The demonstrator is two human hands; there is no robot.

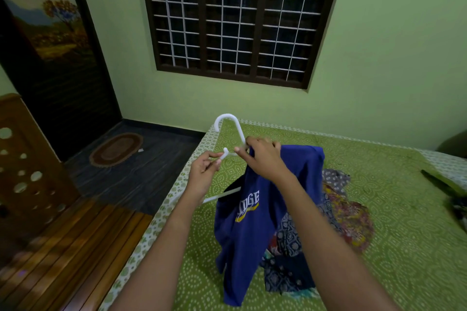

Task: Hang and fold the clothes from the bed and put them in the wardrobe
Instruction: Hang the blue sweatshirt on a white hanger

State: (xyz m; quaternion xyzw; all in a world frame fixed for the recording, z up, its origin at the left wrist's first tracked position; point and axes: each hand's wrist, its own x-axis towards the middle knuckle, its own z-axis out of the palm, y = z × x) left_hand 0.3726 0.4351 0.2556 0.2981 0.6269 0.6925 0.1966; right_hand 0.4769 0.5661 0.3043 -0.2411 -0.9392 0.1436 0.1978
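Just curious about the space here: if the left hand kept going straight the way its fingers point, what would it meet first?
Probably the white plastic hanger it already pinches; the left hand points up and away, toward the green wall below the barred window. Past the hanger, the way looks free until that wall, though depth is unclear.

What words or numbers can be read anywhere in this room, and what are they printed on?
"DGE": white block letters on the blue T-shirt held up on the white plastic hanger; the word's start is hidden in a fold.
A yellow strip beneath those letters is too blurred to read.
Nothing else carries readable text.
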